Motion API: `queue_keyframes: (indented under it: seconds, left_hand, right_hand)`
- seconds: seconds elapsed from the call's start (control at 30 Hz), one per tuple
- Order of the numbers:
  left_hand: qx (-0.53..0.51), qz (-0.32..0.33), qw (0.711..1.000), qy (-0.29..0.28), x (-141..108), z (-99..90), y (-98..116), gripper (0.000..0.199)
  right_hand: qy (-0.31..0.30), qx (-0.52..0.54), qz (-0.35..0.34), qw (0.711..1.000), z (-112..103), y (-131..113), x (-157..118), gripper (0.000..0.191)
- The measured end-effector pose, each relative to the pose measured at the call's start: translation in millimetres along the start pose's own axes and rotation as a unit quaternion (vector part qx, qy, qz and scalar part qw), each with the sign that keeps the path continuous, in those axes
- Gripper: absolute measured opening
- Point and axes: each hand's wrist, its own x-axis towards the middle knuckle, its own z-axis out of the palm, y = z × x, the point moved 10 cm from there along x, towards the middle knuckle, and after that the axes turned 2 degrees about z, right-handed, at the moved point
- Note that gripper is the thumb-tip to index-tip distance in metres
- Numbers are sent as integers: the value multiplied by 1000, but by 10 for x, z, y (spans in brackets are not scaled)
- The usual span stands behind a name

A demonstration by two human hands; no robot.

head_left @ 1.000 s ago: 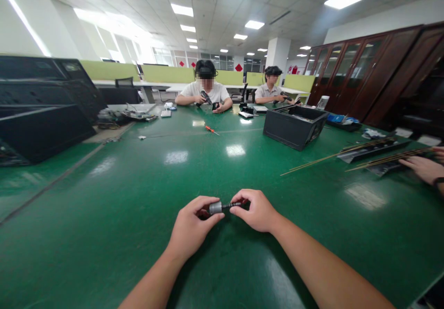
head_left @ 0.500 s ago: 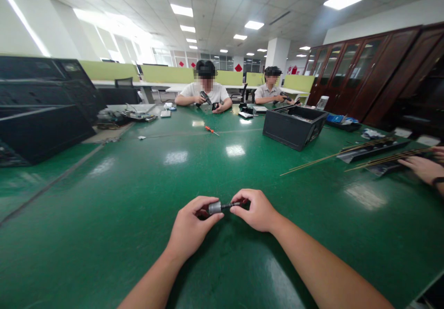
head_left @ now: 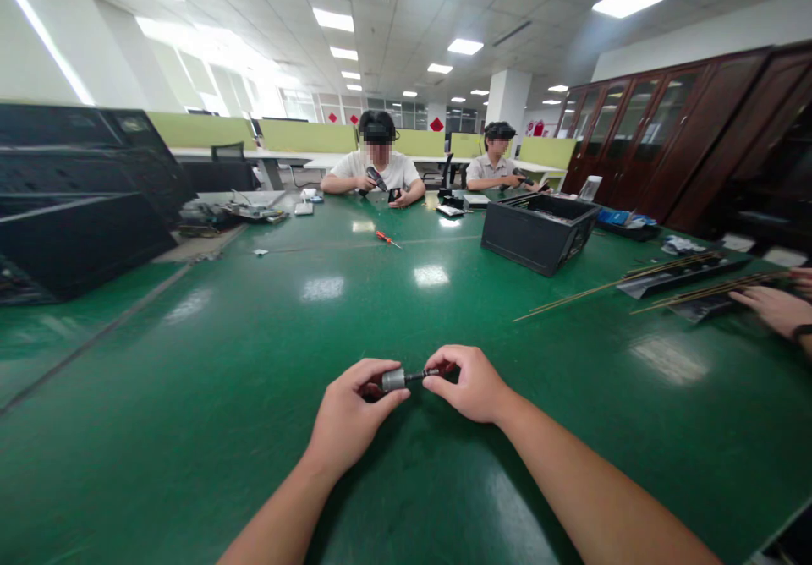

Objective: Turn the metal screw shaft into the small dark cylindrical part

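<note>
A grey metal cylinder (head_left: 394, 380) with a thin dark shaft (head_left: 417, 375) lies lengthwise between my two hands, over the green table (head_left: 266, 328). My left hand (head_left: 355, 413) grips the cylinder between thumb and fingers, from its left side. On the other side, my right hand (head_left: 468, 386) pinches the far end of the shaft with thumb and fingertips. The shaft's tip is partly hidden by those fingers.
A red screwdriver (head_left: 385, 238) lies farther back. Beyond it stands a black open box (head_left: 536, 231). Thin brass-coloured rods (head_left: 577, 297) and dark trays lie right, near another person's hand (head_left: 770, 307). Black casings (head_left: 82, 227) stand left. Two people sit opposite, holding tools.
</note>
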Motion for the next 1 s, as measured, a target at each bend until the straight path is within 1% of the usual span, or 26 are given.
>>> queue_keyframes:
  seconds: [0.7,1.0]
  left_hand:
    - [11,7,1000,9,2,-37,11,30]
    - [11,8,1000,6,7,-22,-3,30]
  right_hand:
    - [1,-11,5,1000,-35,9,11,6]
    - [1,-4,9,1000,-55,27,14,5]
